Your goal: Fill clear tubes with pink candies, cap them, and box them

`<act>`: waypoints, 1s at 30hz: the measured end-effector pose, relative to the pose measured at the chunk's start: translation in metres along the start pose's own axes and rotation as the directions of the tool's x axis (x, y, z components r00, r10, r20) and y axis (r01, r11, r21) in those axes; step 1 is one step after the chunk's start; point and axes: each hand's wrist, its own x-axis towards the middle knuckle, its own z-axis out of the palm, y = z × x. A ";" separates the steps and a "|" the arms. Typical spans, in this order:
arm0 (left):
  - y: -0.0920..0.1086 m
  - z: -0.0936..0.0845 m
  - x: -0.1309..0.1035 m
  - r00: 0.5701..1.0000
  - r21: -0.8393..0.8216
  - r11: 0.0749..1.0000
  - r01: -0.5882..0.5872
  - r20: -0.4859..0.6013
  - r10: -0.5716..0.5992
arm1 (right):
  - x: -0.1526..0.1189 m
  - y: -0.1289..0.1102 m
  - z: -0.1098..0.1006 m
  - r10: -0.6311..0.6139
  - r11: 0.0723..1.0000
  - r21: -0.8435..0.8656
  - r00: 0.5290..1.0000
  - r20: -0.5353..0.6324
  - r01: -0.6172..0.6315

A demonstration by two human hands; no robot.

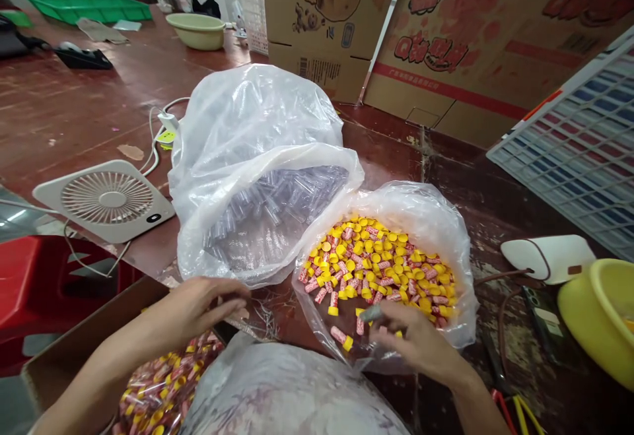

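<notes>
Clear tubes (292, 194) and yellow-capped pieces (376, 257) remain plentiful, more pieces lie in the box (54, 372), the left hand (212, 300) hangs empty, and I cannot tell what the right hand (411, 333) grips.

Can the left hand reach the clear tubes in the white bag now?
Probably yes: the white bag gapes open toward the left hand, and only its low front rim seems to lie between the hand and the clear tubes.
</notes>
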 end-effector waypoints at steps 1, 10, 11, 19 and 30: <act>0.003 0.001 0.013 0.999 0.101 0.994 -0.032 0.019 0.031 | 0.004 0.004 0.001 0.033 0.999 -0.022 0.994 -0.108 -0.036; -0.003 0.010 0.124 0.978 0.556 0.830 0.049 -0.196 0.074 | 0.012 0.026 0.085 -0.010 0.848 -0.506 0.949 -0.315 -0.159; -0.003 0.012 0.132 0.977 0.552 0.832 0.043 -0.197 0.080 | 0.012 0.027 0.088 -0.026 0.852 -0.502 0.947 -0.321 -0.147; -0.003 0.018 0.151 0.967 0.416 0.906 -0.080 -0.186 0.171 | 0.021 0.000 0.044 0.133 0.971 0.238 0.862 -0.490 -0.015; 0.064 0.069 0.049 0.959 -0.890 0.453 0.051 0.170 0.226 | 0.076 -0.051 0.034 0.187 0.803 0.519 0.703 -0.686 0.293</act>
